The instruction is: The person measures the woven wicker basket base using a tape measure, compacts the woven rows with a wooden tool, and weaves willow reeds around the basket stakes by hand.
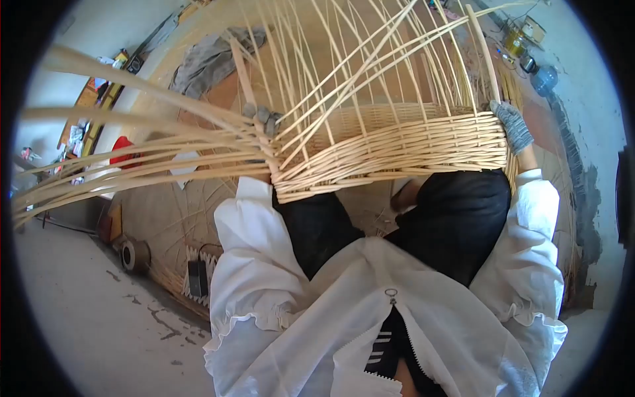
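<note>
A half-woven wicker basket (397,149) rests across my knees, its woven wall low and tight. Long bare stakes rise from it, and a bundle of loose willow rods (132,159) fans out to the left from its near-left corner. My left hand (266,120), in a grey glove, is closed round that corner; the rods hide part of it. At the opposite end my right hand (512,129), also gloved in grey, grips the right corner beside a thick upright post (485,53).
A grey cloth (215,61) lies on the floor beyond the basket. To the left are a brown roll (135,256), a black box (198,278) and a red object (124,152). A large blue-tinted bottle (544,79) stands by the right wall.
</note>
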A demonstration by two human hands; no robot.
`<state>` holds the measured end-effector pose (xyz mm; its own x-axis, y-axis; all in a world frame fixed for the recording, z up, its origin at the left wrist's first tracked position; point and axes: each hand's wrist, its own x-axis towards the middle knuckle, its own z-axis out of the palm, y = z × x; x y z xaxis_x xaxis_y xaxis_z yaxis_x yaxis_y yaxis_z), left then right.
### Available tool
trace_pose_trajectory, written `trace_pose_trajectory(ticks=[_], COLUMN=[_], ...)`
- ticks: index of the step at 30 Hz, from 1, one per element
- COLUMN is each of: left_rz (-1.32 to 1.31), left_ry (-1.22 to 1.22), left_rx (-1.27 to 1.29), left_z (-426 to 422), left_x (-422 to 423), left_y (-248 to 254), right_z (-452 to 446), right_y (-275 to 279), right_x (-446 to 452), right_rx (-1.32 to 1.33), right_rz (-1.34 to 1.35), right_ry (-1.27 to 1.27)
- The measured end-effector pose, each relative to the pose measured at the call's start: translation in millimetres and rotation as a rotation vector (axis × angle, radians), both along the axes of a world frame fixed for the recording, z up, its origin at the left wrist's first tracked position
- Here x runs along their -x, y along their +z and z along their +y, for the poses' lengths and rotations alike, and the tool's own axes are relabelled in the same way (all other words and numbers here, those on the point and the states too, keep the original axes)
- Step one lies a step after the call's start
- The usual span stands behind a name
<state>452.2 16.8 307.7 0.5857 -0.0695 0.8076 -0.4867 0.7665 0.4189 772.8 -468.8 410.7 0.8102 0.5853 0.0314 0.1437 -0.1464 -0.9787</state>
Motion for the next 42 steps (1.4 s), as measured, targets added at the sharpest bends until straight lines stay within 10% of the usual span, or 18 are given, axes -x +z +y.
trace_pose_trajectory(ticks=[4, 11, 20, 28, 33, 42], left_rz=[0.052, 0.256, 0.865, 1.212, 1.684, 1.757], left_ry=[-0.284, 0.056, 0.852, 1.222, 0.561, 0.467], left_rx=[-0.079, 0.127, -0.028, -0.253, 0.271, 0.309], left_z=[31.9, 27.5, 3.6, -52.0, -16.4, -21.5], left_x=[-26.4, -1.1, 43.2, 64.6, 61.6, 62.8], left_y=[24.1, 20.2, -28.7, -42.7, -75.3, -60.9], right_z=[12.2, 23.9, 3.9, 11.3, 7.3, 13.1], right_y=[-6.8, -54.6, -116.4, -115.6, -127.7, -103.9], right_x=[-3.5, 75.6, 53.8, 65.1, 59.4, 62.6], right_rx=[0.061, -0.143, 0.068, -0.402, -0.245, -0.174], right_rz=[0.121, 0.192, 0.173, 0.411, 0.155, 0.154], right_ry=[-0.338, -0.587, -0.518, -0.163, -0.106, -0.099])
